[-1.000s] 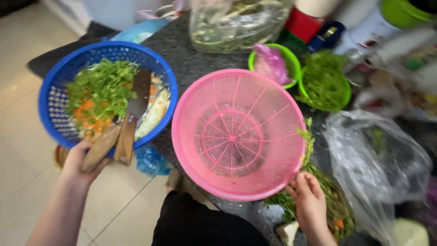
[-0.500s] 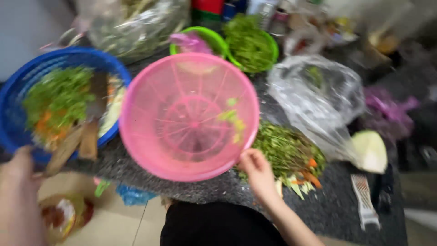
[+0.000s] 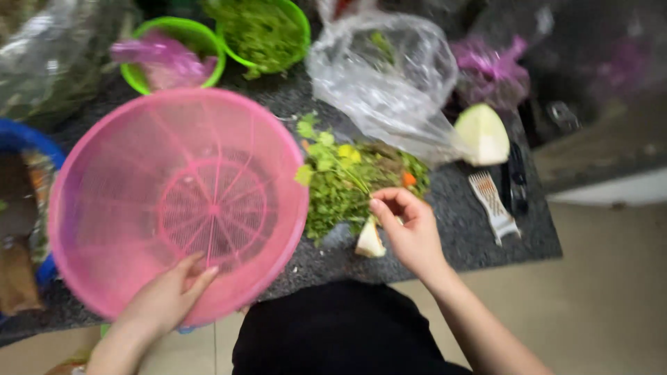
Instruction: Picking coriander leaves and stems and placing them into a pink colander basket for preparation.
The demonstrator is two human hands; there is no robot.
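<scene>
Pink basket [image 3: 177, 201] rim held by left hand [image 3: 163, 298] fingers [image 3: 198, 274].

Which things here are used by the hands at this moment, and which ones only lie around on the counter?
In use:
- left hand holding the round pink plastic strainer basket
- right hand at the heap of green herb scraps

Lying about:
- clear plastic bag
- cut pale vegetable wedge
- white slotted peeler
- two green plastic bowls

Both forearms bare — no sleeves, watch or rings visible; left hand [image 3: 163, 298] and right hand [image 3: 410, 232] ungloved; dark black garment [image 3: 340, 330] below.
</scene>
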